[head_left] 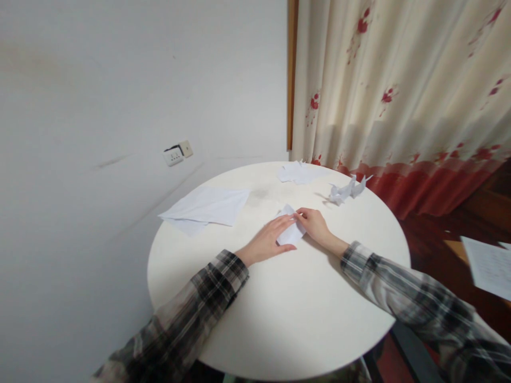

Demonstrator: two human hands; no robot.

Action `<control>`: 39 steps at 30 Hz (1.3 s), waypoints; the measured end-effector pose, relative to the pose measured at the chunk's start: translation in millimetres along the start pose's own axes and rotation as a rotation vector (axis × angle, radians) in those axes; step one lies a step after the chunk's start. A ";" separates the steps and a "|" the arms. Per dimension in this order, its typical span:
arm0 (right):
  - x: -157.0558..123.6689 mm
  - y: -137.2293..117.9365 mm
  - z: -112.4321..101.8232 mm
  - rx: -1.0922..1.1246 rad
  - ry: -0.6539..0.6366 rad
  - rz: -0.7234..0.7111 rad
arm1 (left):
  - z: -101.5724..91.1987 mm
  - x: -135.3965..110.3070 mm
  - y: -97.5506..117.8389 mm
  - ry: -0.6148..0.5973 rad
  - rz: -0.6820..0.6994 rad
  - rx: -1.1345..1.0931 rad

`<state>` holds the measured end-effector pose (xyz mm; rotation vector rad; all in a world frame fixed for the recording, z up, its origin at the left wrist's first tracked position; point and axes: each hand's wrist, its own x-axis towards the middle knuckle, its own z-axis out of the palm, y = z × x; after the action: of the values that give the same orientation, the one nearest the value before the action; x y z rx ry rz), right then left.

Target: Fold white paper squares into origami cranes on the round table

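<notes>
A small folded piece of white paper [290,235] lies flat near the middle of the round white table [275,308]. My left hand [271,238] rests on its left side with the fingers stretched out and the thumb apart, partly covering it. At the paper's right edge, my right hand [313,223] has its thumb and forefinger pinched together on the fold. The exact crease under the fingertips is too small to make out.
Loose white sheets [211,205] lie at the table's left edge. Toward the back are more paper pieces [297,173], and folded paper figures [345,190] stand at the back right. A wall socket [173,156] and a flowered curtain [383,80] are behind. Written pages [489,266] lie off to the right.
</notes>
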<state>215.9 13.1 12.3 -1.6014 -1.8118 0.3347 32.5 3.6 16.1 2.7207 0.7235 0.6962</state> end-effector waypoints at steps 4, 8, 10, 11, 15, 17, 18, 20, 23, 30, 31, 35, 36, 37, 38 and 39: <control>-0.5 -1.6 -1.8 0.005 -0.012 0.008 | 0.2 -0.4 0.2 -0.083 0.056 0.015; -0.1 -1.2 -1.3 -0.013 -0.012 0.011 | -1.0 0.0 -1.0 -0.062 0.041 0.009; 0.3 -0.7 -0.8 -0.017 -0.014 0.010 | -1.5 0.5 -1.6 -0.039 0.031 0.004; 0.5 -0.5 -0.5 -0.018 -0.015 0.009 | -1.6 0.6 -2.2 -0.024 0.023 0.002; 0.7 0.4 0.9 -0.031 -0.014 -0.002 | 0.1 -0.4 -7.9 0.021 -0.018 -0.016; 0.7 1.0 1.8 -0.037 -0.013 -0.003 | 2.3 -1.6 -11.9 0.001 -0.034 -0.026; 0.7 1.3 2.3 -0.039 -0.013 0.000 | 3.5 -2.2 -13.8 -0.019 -0.043 -0.027; 0.6 1.9 2.8 -0.039 -0.014 0.008 | 5.8 -2.9 -16.2 -0.058 -0.058 -0.023; 0.0 2.1 2.1 -0.050 0.005 0.022 | 7.5 -2.7 -16.2 -0.086 -0.070 -0.011; -2.5 -0.5 -1.0 0.034 0.136 -0.004 | 3.9 -0.4 -11.2 -0.110 -0.113 0.021; -3.0 -1.0 -0.8 0.081 0.120 -0.047 | 3.2 -0.1 -10.8 -0.102 -0.125 0.022; -5.2 -3.5 1.5 0.258 -0.045 -0.266 | -0.1 0.5 -9.7 -0.052 -0.218 0.020; -5.8 -4.1 2.4 0.269 -0.093 -0.310 | -1.1 0.5 -9.5 -0.043 -0.259 0.033; -6.4 -4.4 3.3 0.264 -0.138 -0.344 | -2.1 0.4 -9.5 -0.038 -0.300 0.053; -6.8 -4.5 4.3 0.245 -0.172 -0.365 | -3.0 0.2 -9.6 -0.036 -0.339 0.078; -7.0 -4.3 5.3 0.217 -0.194 -0.377 | -3.6 -0.1 -9.9 -0.035 -0.374 0.105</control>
<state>209.2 6.8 8.7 -1.0825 -2.0961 0.5037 26.6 12.3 15.8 2.5684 1.2475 0.5335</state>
